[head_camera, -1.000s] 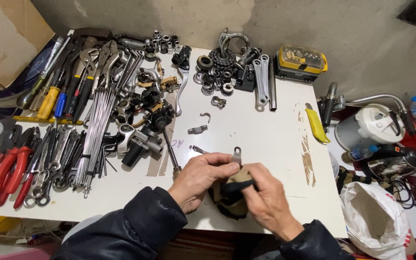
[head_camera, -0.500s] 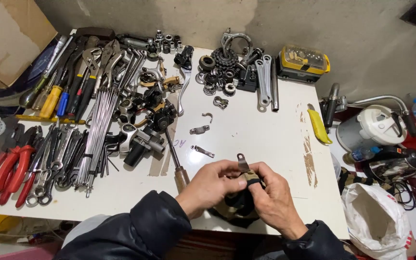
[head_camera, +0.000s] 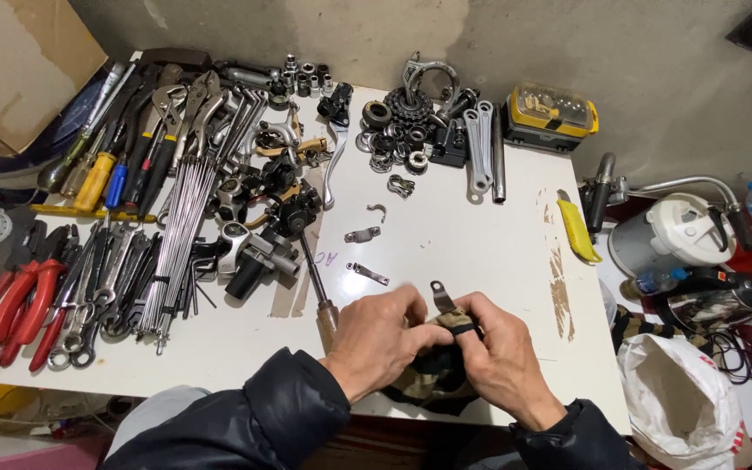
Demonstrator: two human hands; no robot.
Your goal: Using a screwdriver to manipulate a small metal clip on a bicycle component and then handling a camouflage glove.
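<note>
I am seeing the left hand (head_camera: 382, 335) and right hand (head_camera: 500, 355) pinching together around a small metal bracket (head_camera: 442, 298) and dark cloth (head_camera: 435, 374) at the counter's (head_camera: 463, 244) near edge, fingers curled closed.

Upper left of the frame: cardboard box (head_camera: 19, 70). Left edge: red pliers (head_camera: 10, 309). Top right of white counter (head_camera: 446, 252): yellow bit case (head_camera: 552, 111). Lower right: white bag (head_camera: 681, 400).
</note>
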